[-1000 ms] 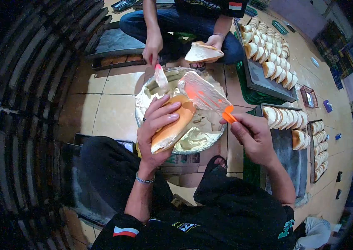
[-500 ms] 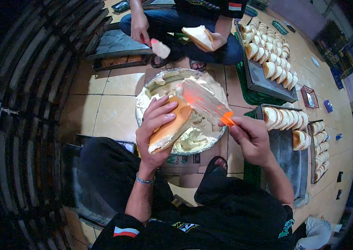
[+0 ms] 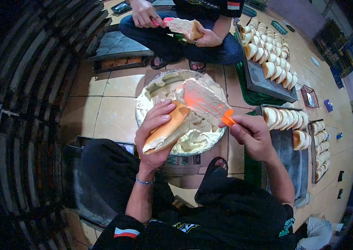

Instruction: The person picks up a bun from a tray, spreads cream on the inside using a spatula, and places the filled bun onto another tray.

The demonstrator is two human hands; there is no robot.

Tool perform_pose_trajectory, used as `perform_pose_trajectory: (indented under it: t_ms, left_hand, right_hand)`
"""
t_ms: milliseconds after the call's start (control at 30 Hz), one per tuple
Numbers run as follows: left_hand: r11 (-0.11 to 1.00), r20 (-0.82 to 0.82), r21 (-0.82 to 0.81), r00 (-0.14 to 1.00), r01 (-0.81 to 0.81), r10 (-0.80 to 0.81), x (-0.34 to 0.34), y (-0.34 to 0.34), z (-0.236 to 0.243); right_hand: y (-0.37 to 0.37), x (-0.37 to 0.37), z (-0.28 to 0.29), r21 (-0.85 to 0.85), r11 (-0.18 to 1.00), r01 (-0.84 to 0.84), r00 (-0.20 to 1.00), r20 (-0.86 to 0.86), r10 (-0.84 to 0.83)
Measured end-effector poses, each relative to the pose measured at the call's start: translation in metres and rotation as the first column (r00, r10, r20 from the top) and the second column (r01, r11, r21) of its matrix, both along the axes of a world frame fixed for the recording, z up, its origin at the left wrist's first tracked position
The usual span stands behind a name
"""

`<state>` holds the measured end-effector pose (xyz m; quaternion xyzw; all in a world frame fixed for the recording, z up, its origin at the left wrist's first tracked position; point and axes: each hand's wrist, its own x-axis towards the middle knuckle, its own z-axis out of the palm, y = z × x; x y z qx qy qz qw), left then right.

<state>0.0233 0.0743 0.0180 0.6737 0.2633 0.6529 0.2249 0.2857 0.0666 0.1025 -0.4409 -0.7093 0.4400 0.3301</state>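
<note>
My left hand [image 3: 156, 127] is wrapped round a long bread roll [image 3: 169, 128], golden on its crust with a pale split side turned to the right. My right hand [image 3: 251, 135] grips the handle of an orange spatula [image 3: 205, 99], whose broad blade is smeared with cream. The blade's far end is beside the top of the roll; whether they touch I cannot tell. Both are above a big round tub [image 3: 139, 109] of pale cream, which stands on the floor in front of me.
Across the tub a seated co-worker's hand [image 3: 208, 38] holds bread against a pink-handled spatula [image 3: 180, 26]. Trays of cream-topped bread [image 3: 283, 118] stand at the right, beside a dark tray [image 3: 287, 160]. Dark stacked racks [image 3: 30, 112] line the left.
My left hand has tilted and lowered the roll slightly. My spatula has shifted a little. The co-worker's spatula has moved from beside the bread onto it.
</note>
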Motion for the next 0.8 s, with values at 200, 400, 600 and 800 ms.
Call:
perform_pose_trajectory:
  t_ms: [200, 400, 600, 800]
  left_hand:
    - [0.835, 0.440, -0.529, 0.890, 0.151, 0.118, -0.002, -0.022, 0.009]
    - [0.699, 0.772, -0.537, 0.610, 0.473, 0.179, -0.009, -0.020, 0.005]
    - [0.577, 0.807, -0.568, 0.535, 0.587, 0.250, 0.013, -0.015, 0.005]
    - [0.487, 0.751, -0.647, 0.600, 0.586, 0.275, 0.036, -0.018, -0.005]
  right_hand:
    - [0.017, 0.006, 0.003, -0.118, 0.980, 0.160, 0.971, -0.162, -0.178]
    - [0.079, 0.016, -0.061, 0.333, 0.930, -0.154, 0.646, 0.747, -0.160]
    - [0.109, -0.007, -0.090, 0.531, 0.845, -0.067, 0.894, 0.408, -0.185]
    - [0.021, -0.033, -0.057, 0.023, 1.000, 0.001, 0.988, -0.154, 0.003]
